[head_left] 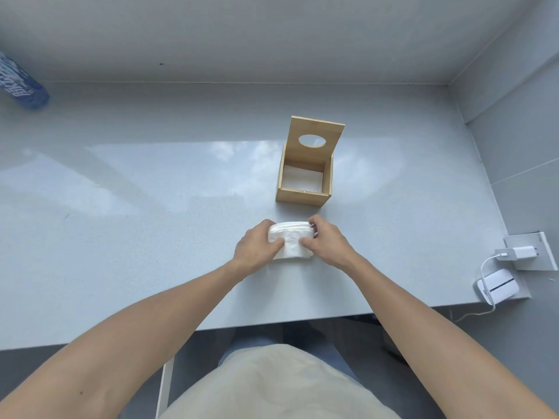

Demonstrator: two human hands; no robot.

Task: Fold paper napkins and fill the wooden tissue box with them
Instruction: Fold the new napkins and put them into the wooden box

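Observation:
A stack of white folded paper napkins (292, 241) rests on the grey table just in front of me. My left hand (257, 244) grips its left side and my right hand (328, 241) grips its right side, thumbs pressing on top. Beyond the stack stands the wooden tissue box (302, 196), its hinged lid (316, 137) with an oval hole raised upright at the back. White napkins lie inside at the bottom of the box.
A blue plastic bottle (21, 83) lies at the far left of the grey table (121, 207). At the right edge sit a white wall socket with a charger (520, 252) and a small white device (497, 287) with a cable. Walls close the back and right.

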